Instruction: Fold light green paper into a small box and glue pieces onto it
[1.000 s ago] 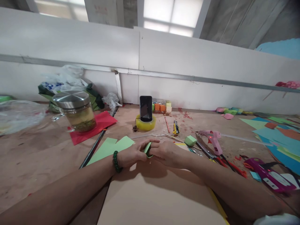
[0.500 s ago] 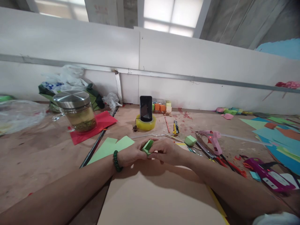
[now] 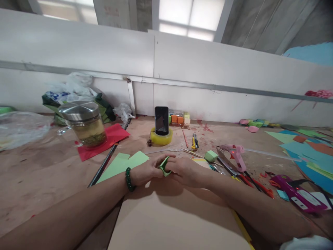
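Note:
A small green folded paper piece (image 3: 164, 167) is held between both hands above the near edge of the work area; an opening in it faces me. My left hand (image 3: 147, 171), with a green bead bracelet at the wrist, grips its left side. Fingers of my right hand (image 3: 186, 171) close on its right side, some fingertips at the opening. Beneath the hands lies a large tan board (image 3: 177, 218). Light green paper (image 3: 122, 165) is left of my left hand. To the right of my right hand sits a finished-looking green paper block (image 3: 211, 156).
A glass tea mug (image 3: 90, 128) stands on red paper (image 3: 117, 133) at left. Ahead, a phone (image 3: 161, 120) leans in yellow tape (image 3: 161, 139). At right are a cutter (image 3: 195, 141), a pink glue gun (image 3: 237, 156), scissors (image 3: 262, 187), a purple device (image 3: 299, 194) and colored paper (image 3: 307, 156).
The green paper piece has turned so its opening now shows. Fingers of my right hand have shifted onto its opening, and my left hand has adjusted slightly around it.

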{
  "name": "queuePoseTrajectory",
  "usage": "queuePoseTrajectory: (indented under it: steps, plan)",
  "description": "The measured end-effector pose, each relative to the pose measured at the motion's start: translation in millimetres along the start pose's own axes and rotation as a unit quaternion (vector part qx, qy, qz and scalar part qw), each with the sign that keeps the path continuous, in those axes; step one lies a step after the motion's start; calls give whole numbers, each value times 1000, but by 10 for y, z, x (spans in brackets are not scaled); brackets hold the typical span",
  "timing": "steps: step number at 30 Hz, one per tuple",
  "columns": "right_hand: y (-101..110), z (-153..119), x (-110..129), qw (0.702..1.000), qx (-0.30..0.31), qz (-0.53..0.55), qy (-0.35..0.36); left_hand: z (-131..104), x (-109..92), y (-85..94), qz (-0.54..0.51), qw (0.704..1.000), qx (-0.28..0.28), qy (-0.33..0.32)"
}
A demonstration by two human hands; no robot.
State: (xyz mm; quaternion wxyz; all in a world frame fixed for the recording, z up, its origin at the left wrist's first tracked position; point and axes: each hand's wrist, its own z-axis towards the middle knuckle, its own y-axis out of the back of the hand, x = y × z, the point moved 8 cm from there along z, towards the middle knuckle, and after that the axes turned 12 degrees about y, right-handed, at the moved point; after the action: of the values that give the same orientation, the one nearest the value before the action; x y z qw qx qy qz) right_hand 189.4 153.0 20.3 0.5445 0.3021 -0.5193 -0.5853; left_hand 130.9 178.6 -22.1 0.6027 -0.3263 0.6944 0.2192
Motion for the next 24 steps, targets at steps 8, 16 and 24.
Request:
queuePoseTrajectory:
  steps: [8, 16, 24]
  plan:
    - [-13, -11, -13, 1000, 10, 2, -29, -2, 72, 25, 19, 1000, -4, 23]
    - [-68, -57, -11, 998, 34, -44, 6, 14, 58, 2, 55, 998, 5, 4]
    - [-2, -63, 116, 986, 124, -111, 17, -2, 32, -49, 74, 997, 23, 10]
